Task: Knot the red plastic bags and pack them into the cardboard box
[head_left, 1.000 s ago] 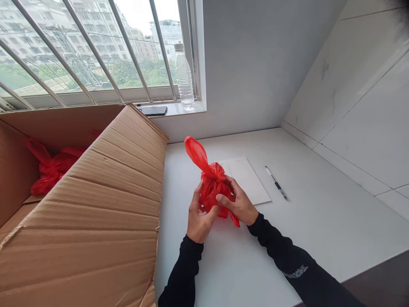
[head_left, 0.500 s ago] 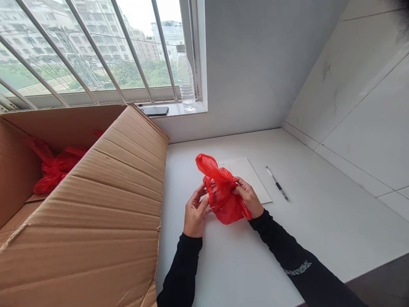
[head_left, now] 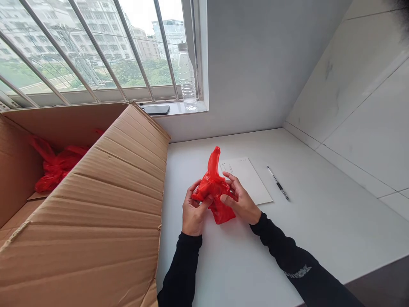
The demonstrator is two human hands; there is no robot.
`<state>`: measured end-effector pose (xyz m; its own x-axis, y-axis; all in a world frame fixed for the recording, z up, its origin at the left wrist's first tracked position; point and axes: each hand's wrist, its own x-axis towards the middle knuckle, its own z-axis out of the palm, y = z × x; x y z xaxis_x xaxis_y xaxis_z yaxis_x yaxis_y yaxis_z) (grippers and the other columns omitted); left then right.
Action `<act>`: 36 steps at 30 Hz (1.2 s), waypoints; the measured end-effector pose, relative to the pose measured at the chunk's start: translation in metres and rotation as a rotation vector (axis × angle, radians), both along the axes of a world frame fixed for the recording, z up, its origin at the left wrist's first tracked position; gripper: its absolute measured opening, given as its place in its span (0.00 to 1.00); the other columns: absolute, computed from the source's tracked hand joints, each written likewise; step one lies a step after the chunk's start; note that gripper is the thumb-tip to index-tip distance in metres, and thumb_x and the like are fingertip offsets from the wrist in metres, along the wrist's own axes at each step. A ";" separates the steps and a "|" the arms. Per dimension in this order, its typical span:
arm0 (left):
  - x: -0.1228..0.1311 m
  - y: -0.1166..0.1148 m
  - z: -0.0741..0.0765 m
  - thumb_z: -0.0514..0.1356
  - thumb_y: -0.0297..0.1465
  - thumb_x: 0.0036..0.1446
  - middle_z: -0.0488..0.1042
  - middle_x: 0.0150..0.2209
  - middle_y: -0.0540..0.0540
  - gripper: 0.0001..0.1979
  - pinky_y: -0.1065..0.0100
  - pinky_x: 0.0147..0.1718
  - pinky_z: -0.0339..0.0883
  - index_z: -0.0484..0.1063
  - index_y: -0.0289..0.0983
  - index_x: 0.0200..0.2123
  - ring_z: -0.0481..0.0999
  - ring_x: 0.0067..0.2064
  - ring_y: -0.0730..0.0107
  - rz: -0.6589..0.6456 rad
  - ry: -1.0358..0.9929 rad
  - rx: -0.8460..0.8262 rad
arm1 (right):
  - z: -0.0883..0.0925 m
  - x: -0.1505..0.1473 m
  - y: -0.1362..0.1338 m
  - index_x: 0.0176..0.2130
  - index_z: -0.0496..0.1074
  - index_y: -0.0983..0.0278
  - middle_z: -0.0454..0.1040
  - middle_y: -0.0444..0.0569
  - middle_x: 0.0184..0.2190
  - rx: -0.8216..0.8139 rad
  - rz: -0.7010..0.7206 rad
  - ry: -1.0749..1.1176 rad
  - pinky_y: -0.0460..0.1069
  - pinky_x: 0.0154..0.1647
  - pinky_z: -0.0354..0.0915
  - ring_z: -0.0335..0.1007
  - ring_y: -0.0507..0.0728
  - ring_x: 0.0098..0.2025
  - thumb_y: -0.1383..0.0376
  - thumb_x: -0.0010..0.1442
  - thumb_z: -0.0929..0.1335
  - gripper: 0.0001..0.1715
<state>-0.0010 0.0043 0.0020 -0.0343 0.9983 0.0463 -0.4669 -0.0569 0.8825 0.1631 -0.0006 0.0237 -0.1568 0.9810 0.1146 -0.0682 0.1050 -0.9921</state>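
A red plastic bag, knotted, with one handle loop standing up, is between my hands above the white table. My left hand grips its left side, thumb in front and fingers behind. On its right side my right hand has its fingers apart, the thumb and fingertips beside the plastic. What the bag contains cannot be seen. Behind my right hand lies a sheet of white paper with small marks, and a black and clear pen rests to its right.
A large open cardboard box fills the left side, with more red bags inside. On the windowsill stand a clear bottle and, lying flat, a dark phone. Walls border the table behind and right.
The bag has turned so that its loop points up instead of to the left. My right hand has loosened its pinch and spread its fingers; my left hand has closed on the bag.
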 end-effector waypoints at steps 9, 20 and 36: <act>0.004 -0.002 0.003 0.70 0.32 0.47 0.78 0.47 0.43 0.31 0.65 0.45 0.70 0.69 0.41 0.55 0.77 0.46 0.62 -0.019 -0.008 -0.035 | -0.003 0.003 0.003 0.54 0.66 0.59 0.75 0.49 0.41 0.028 -0.080 0.013 0.53 0.41 0.71 0.72 0.59 0.43 0.59 0.60 0.68 0.22; 0.002 -0.006 0.008 0.68 0.31 0.51 0.72 0.56 0.38 0.37 0.56 0.53 0.67 0.60 0.44 0.63 0.73 0.55 0.53 -0.121 0.044 0.028 | 0.001 -0.002 0.001 0.58 0.62 0.58 0.73 0.51 0.51 0.079 -0.036 -0.007 0.56 0.53 0.67 0.71 0.60 0.50 0.62 0.58 0.71 0.31; 0.001 0.000 -0.001 0.71 0.30 0.48 0.75 0.51 0.42 0.23 0.66 0.48 0.68 0.74 0.41 0.49 0.75 0.49 0.64 -0.040 0.039 0.014 | 0.005 -0.003 0.000 0.56 0.62 0.57 0.73 0.48 0.48 0.040 0.025 0.044 0.53 0.50 0.67 0.70 0.58 0.47 0.61 0.59 0.71 0.27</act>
<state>-0.0003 0.0040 0.0008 0.0073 0.9982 0.0603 -0.4347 -0.0511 0.8991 0.1603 -0.0008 0.0285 -0.1751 0.9713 0.1609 -0.1147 0.1422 -0.9832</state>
